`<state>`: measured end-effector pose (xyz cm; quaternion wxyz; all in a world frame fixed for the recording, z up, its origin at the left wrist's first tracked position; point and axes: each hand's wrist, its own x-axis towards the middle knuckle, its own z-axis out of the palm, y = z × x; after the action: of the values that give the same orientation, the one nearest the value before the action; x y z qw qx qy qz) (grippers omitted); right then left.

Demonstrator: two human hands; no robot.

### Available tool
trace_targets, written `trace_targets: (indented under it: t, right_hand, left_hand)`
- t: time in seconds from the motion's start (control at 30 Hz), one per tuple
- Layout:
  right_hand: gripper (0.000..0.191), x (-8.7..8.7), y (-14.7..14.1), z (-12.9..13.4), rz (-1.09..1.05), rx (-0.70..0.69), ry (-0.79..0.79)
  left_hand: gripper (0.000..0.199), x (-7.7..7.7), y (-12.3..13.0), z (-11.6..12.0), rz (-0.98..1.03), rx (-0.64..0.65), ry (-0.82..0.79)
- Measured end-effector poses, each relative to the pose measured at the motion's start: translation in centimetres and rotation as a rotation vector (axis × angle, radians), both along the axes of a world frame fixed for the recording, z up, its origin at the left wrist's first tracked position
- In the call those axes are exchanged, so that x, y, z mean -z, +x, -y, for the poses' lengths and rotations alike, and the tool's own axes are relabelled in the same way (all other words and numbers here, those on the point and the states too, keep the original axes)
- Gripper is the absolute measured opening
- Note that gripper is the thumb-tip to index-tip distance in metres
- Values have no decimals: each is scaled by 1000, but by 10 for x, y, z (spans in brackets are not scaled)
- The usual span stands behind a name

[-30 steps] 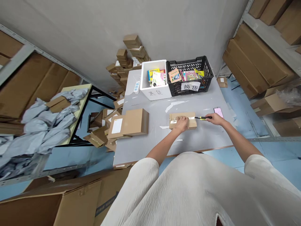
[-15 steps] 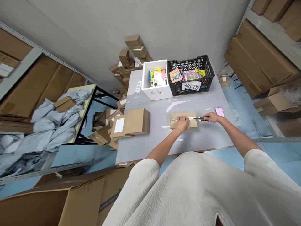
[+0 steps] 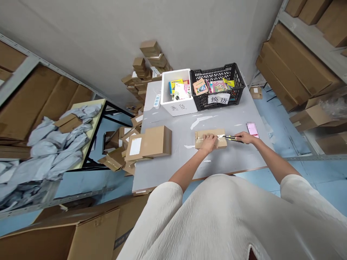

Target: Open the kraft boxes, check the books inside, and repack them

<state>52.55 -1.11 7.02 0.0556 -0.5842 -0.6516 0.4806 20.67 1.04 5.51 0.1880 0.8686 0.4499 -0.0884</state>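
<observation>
A small cardboard box (image 3: pixel 221 143) with shiny tape along its top lies flat on the grey table (image 3: pixel 180 162). My left hand (image 3: pixel 209 142) rests on top of this box, fingers spread over the tape. A black and yellow cutter (image 3: pixel 233 138) is gripped in my right hand (image 3: pixel 244 137), its tip at the right part of the box's taped seam. Just beyond my right hand lies a phone with a pink screen (image 3: pixel 252 129).
A white foam bin (image 3: pixel 180 108) and a black crate (image 3: pixel 238 90), both holding books, stand at the table's back. Larger cartons (image 3: pixel 157 141) sit at its left edge. Grey parcels (image 3: pixel 48 148) fill a side table at far left.
The cutter has tilted, its handle end now pointing more toward me. My left hand keeps its place on the box. The whole view has shifted slightly.
</observation>
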Motion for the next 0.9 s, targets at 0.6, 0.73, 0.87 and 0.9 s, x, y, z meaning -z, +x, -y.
trace_targets:
  t: [0.6,0.73,0.87,0.9]
  right_hand:
    - [39,9,27,29,-135,266,-130]
    - [42,0,14,32,-139,320,-54]
    - [39,-13,-3,35,-34,180,131]
    - [36,-15,-6,36,16,126,184]
  left_hand:
    - [73,0,-2,-3,106,-46,-1]
    - [50,2,1,-9,153,-129,45]
    - [50,7,8,-17,141,-137,93]
    - [54,8,10,-19,136,-136,92]
